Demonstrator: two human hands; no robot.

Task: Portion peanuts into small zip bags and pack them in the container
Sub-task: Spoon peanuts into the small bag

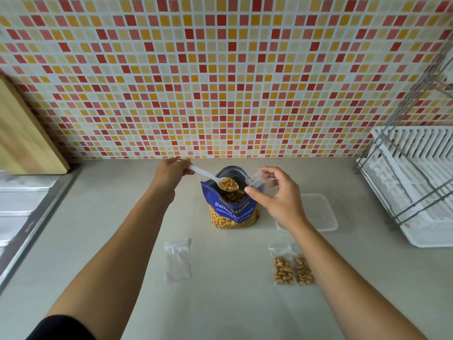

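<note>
Here spoon [221,180] over peanut bag [231,209] rim.

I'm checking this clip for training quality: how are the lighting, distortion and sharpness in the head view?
Head view: soft, even light with faint shadows on the counter; wide-angle bending shows in the tiled wall and the dish rack at the edge; the spoon and peanut bag are reasonably sharp; the clear zip bag in the right hand is hard to make out.
</note>
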